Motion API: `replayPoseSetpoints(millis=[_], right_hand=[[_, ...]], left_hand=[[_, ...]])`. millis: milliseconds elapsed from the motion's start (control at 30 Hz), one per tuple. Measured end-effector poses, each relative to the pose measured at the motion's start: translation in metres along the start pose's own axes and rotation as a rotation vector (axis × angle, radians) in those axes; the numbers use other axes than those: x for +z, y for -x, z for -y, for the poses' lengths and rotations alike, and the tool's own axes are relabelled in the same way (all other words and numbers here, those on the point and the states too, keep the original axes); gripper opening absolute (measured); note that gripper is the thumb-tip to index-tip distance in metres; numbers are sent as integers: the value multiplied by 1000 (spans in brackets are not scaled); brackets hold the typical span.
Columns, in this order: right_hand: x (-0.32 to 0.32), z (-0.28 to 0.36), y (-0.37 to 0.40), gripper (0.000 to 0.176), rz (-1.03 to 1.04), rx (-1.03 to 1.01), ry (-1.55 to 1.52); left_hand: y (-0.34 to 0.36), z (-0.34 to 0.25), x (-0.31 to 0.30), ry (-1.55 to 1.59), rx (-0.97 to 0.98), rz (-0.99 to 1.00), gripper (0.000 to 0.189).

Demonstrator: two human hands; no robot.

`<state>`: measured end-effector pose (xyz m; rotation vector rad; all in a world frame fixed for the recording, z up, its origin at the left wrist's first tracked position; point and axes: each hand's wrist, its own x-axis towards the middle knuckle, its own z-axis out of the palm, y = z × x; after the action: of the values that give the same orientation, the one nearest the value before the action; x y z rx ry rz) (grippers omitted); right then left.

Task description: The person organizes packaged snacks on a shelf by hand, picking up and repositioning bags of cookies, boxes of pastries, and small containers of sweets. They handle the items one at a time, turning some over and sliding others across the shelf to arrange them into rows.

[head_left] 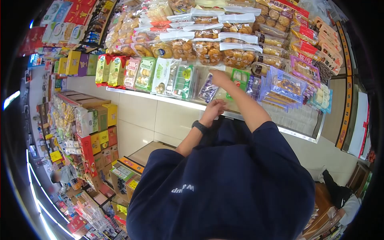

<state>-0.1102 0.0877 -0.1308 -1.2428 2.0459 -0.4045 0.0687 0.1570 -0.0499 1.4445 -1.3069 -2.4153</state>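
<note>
My right hand (218,78) reaches over the display counter, its fingers closed at the upper edge of a purple snack package (208,90), which leans a little. Nearer my body, my left hand (216,107) is by the counter's front rim, a dark watch on its wrist. Its fingers are curled together; what they hold, if anything, is too small to tell. A green-edged package (239,79) lies right of my right hand, partly behind the forearm. Left of the purple package stands a green-and-clear package (184,81).
Rows of bagged pastries (208,51) fill the counter behind my hands. Blue-purple bags (285,83) lie to the right. The counter's metal front rim (160,97) runs below. Stacked cartons (102,120) stand at the left. Another person (67,174) is at the far left, another at the lower right.
</note>
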Motion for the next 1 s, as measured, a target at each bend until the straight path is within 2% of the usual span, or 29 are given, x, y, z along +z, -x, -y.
replayPoseSetpoints(millis=[33,133,267,333,433,500,567,667,767,867,967,1000], right_hand=[[3,7,3,57,-13,-15,74],[12,11,14,65,29,-239,10],[29,-3,21,60,-253,-405,-190],[7,1,43,56,-376,-417,-383],[-34,-1,99,43,-371,-310,-409],[-43,-18,144,32,-482,-215,-452],[-42,-40,184,27,-510,35,-442],[-22,-86,227,31,-538,310,-362],[-1,-109,242,40,-567,438,-312],[8,-108,231,46,-585,524,-234],[20,-110,222,42,-788,469,-153],[15,-108,220,39,-683,515,-225]], left_hand=[[-7,6,-6,-116,42,-22,27],[-19,16,-20,-543,257,-129,34],[-31,20,-34,-1167,604,-274,45],[-28,22,-35,-1342,572,-307,47],[-36,32,-44,-1432,535,-311,50],[-36,33,-43,-1425,545,-314,48],[-39,31,-43,-1464,513,-296,53],[-49,35,-40,-1494,551,-345,59],[-52,36,-40,-1500,571,-364,59],[-55,40,-42,-1517,536,-355,63],[-51,36,-41,-1512,496,-340,65],[-51,35,-41,-1502,489,-339,66]])
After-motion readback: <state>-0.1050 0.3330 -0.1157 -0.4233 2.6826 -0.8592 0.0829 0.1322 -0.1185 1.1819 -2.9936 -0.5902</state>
